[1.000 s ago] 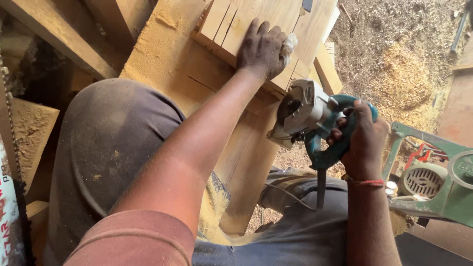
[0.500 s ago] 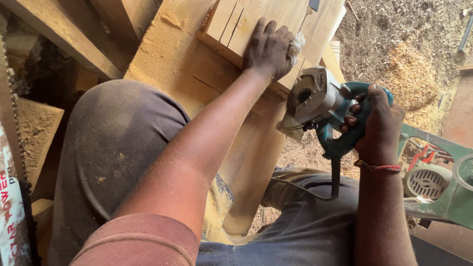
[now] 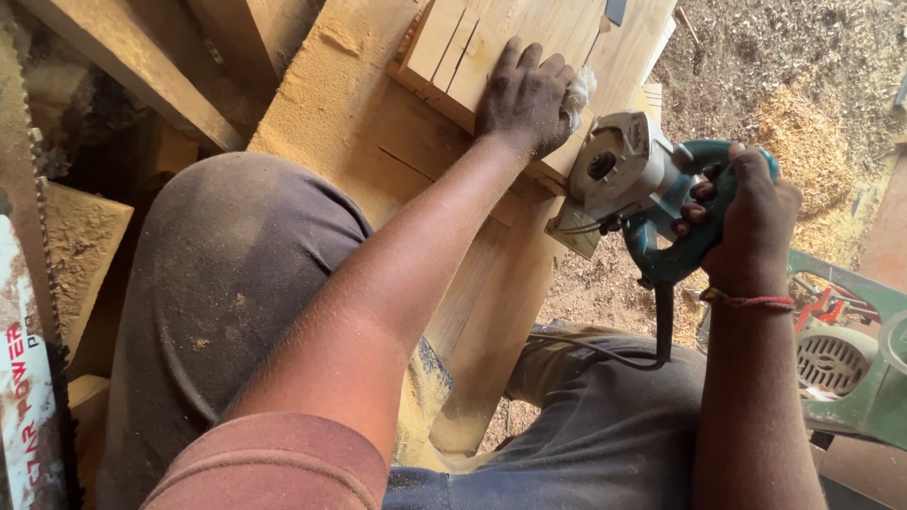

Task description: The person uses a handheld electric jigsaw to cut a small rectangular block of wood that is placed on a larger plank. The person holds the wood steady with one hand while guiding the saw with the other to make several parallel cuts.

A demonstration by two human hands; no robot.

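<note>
My left hand [image 3: 526,96] lies flat on a slotted wooden piece [image 3: 472,47], pressing it against the wide planks [image 3: 378,142] below. My right hand [image 3: 746,212] grips the teal handle of a small circular saw [image 3: 633,175] with a grey motor housing. The saw sits at the right edge of the wooden piece, just right of my left hand. Its black cord [image 3: 661,326] hangs down toward my lap. The blade itself is hidden under the housing.
Sawdust covers the planks and the ground [image 3: 794,123] at the right. A green machine [image 3: 850,359] stands at the right edge. A chainsaw bar [image 3: 24,283] runs along the left edge. My knees fill the lower frame.
The saw and my right hand have shifted slightly up along the edge of the wood. My left hand stays pressed on the slotted piece.
</note>
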